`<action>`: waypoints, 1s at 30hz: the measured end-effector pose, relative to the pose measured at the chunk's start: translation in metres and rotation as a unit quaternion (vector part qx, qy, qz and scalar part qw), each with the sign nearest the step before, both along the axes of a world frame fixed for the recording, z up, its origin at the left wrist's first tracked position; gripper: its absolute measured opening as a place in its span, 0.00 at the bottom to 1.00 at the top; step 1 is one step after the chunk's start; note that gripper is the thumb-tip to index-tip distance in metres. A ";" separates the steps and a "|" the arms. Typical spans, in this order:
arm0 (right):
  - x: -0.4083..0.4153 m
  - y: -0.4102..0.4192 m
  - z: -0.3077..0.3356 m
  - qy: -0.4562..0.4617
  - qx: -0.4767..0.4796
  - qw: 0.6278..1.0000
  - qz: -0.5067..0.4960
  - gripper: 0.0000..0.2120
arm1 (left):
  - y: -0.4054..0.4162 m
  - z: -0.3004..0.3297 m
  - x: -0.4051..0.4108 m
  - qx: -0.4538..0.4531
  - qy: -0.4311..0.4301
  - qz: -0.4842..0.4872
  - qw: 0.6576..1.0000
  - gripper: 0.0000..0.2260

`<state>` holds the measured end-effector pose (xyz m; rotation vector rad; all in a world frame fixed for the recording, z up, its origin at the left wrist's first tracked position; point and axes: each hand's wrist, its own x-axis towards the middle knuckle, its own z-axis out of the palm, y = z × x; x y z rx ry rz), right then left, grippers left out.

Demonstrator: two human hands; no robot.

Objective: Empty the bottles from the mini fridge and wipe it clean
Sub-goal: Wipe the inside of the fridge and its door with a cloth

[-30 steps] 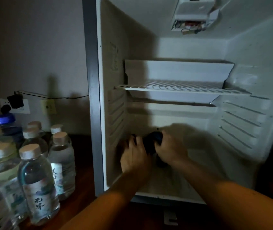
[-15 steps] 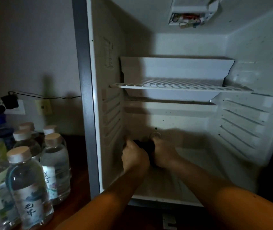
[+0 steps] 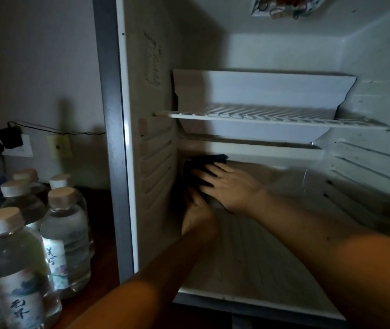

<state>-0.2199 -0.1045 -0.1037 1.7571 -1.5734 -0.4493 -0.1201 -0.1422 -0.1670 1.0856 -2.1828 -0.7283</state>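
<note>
The nearest bottle (image 3: 15, 269) carries a pale label with two dark brush-style Chinese characters set vertically, too blurred to read with certainty. The bottle behind it (image 3: 67, 243) carries a white label with two further vertical characters, the upper resembling 美, above a small coloured picture. A moulded or printed text panel (image 3: 152, 60) stands on the left inner wall of the fridge (image 3: 379, 74); its lines are too small to read.
</note>
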 end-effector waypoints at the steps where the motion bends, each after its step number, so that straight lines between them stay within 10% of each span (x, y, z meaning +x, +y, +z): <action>1: -0.004 -0.001 0.000 0.007 -0.013 1.000 0.013 0.27 | -0.002 -0.001 -0.002 -0.007 0.001 0.011 1.000 0.33; 16: -0.008 0.063 0.009 0.016 0.040 0.990 -0.138 0.38 | 0.034 0.005 -0.021 0.051 -0.005 -0.138 0.989 0.38; 24: 0.014 0.012 0.004 -0.002 0.017 0.998 -0.064 0.33 | -0.015 -0.010 -0.022 -0.146 -0.090 -0.011 0.985 0.30; 30: -0.006 0.044 0.011 0.025 0.059 0.992 -0.104 0.31 | 0.011 -0.010 -0.017 -0.034 -0.010 -0.075 0.997 0.34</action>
